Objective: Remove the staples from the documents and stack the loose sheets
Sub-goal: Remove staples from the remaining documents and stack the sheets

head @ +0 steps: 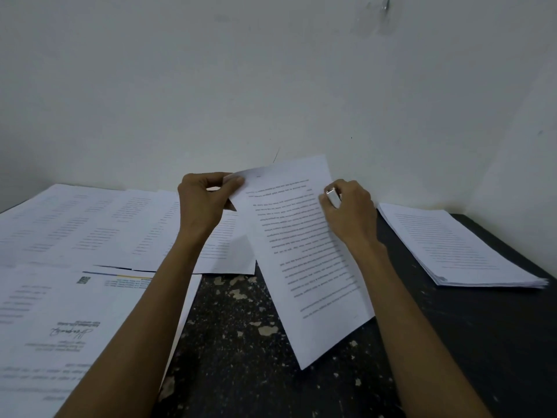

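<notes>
A printed document is held tilted above the dark table, its lower corner near the table top. My left hand pinches its far left corner between thumb and fingers. My right hand grips a small shiny metal tool against the document's right edge near the top. A neat stack of loose sheets lies at the right. Whether a staple sits in the pinched corner cannot be made out.
Several printed documents lie spread and overlapping over the table's left half, one signed page nearest me. The worn black table top shows between them. A white wall stands right behind the table.
</notes>
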